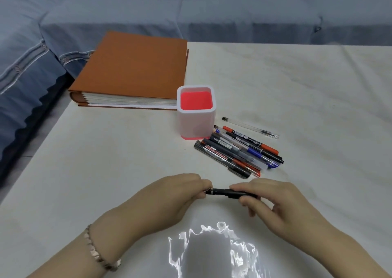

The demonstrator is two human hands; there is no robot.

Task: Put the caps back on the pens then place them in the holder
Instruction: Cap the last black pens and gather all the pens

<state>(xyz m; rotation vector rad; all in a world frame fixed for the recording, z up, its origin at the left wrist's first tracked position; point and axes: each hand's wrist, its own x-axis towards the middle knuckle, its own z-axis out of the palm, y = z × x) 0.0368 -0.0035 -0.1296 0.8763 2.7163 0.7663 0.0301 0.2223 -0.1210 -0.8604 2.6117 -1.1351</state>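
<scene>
The left hand [180, 193] had a pinching grip on one end of a black pen [224, 192]; the right hand [271, 199] had its grip curled round the middle, over the white worktop [297, 86]. Other pens [237, 150] lay beside the pink holder [197, 125]. A blue sofa [233, 12] stood behind.

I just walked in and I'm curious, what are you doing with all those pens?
A person holds a black pen in both hands: the left hand pinches one end, the right hand grips the barrel. The other pens lie in a pile beside the holder, which has no pens in it.
</scene>
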